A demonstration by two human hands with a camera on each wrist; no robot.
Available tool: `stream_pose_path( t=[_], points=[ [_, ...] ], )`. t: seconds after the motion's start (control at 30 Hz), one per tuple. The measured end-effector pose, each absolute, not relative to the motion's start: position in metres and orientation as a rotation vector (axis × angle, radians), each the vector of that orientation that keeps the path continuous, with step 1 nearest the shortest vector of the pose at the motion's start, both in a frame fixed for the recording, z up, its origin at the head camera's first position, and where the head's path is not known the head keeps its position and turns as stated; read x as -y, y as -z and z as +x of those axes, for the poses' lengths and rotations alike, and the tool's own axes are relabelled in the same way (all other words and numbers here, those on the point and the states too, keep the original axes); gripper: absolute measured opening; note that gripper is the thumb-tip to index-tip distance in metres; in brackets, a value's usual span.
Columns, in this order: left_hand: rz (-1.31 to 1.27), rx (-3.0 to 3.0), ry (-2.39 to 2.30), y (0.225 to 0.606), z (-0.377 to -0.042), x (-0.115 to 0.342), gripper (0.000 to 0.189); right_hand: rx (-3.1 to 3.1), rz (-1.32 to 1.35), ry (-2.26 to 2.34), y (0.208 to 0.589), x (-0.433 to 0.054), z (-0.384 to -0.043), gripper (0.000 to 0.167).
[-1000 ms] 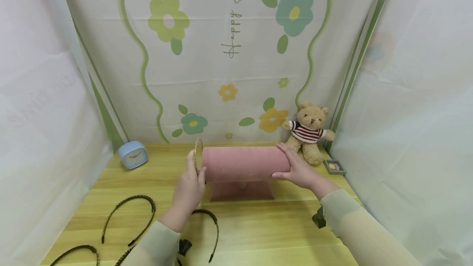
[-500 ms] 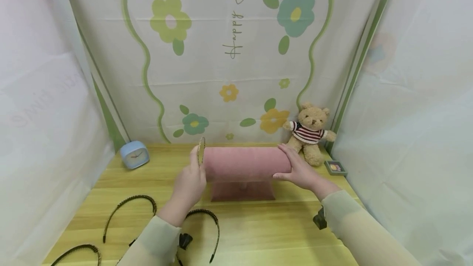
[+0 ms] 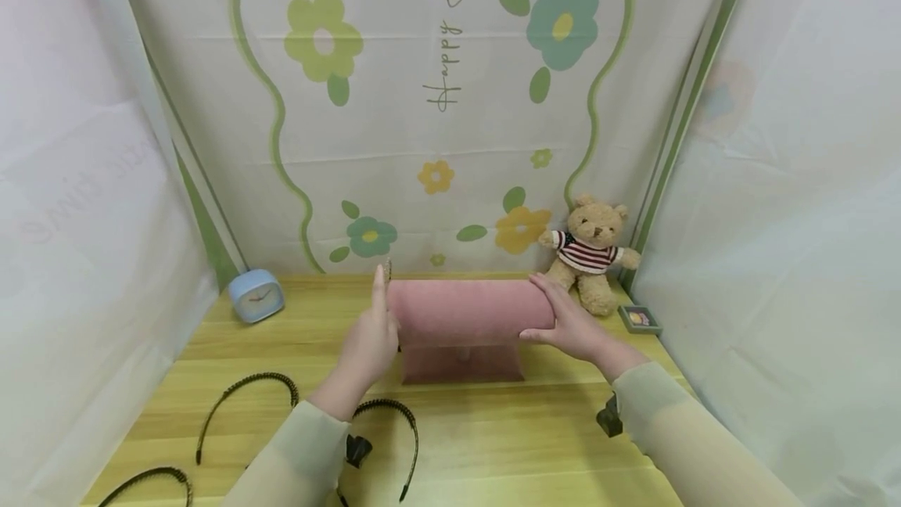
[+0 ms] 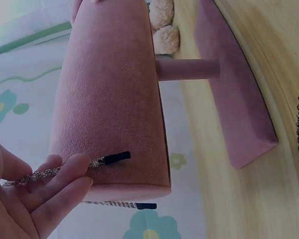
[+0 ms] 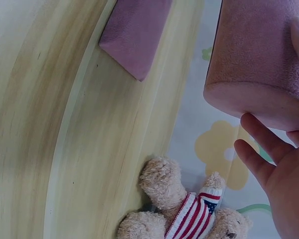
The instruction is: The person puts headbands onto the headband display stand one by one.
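A pink velvety cylinder on a stand (image 3: 472,313), shaped like a headband holder, lies level over its flat base (image 3: 461,364). At its left end, my left hand (image 3: 371,339) holds a thin, sparkly headband (image 4: 40,175) between its fingers, with the index finger pointing up. The left wrist view shows the headband's two black-tipped ends (image 4: 117,157) on either side of the cylinder's end; the hand covers part of the band. My right hand (image 3: 570,323) grips the cylinder's right end, thumb in front and fingers over the top and end face.
Several dark coiled headbands lie on the wooden table, one at the left (image 3: 246,382) and one nearer the middle (image 3: 404,409). A blue clock (image 3: 256,296) stands back left. A teddy bear (image 3: 590,257) and a small framed picture (image 3: 639,319) are back right.
My left hand has moved slightly right, bringing the headband against the cylinder's left end. Its index finger has straightened upward. The right hand has kept its hold.
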State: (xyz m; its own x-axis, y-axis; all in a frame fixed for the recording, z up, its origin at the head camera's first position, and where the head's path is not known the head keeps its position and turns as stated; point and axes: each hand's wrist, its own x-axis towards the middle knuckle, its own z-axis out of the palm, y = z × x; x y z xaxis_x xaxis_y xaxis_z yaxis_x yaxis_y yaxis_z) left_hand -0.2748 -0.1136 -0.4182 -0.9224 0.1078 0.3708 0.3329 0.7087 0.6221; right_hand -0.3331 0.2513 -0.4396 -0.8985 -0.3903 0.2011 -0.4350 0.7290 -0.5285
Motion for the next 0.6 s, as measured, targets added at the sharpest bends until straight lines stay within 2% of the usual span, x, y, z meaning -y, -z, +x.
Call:
stream_pose_path(
  t=[0.13,0.37,0.6],
  points=[
    [-0.367,2.651,1.099,0.417,-0.276,0.115,0.082,2.843,0.689,-0.887,0.441,-0.252,-0.334,0.104],
    [-0.482,2.699,0.933,0.422,-0.272,0.108,0.084,2.841,0.692,-0.909,0.439,-0.253,-0.332,0.103],
    [-0.338,2.651,0.894,0.424,-0.268,0.102,0.083,2.849,0.694,-0.923,0.439,-0.252,-0.333,0.106]
  ],
)
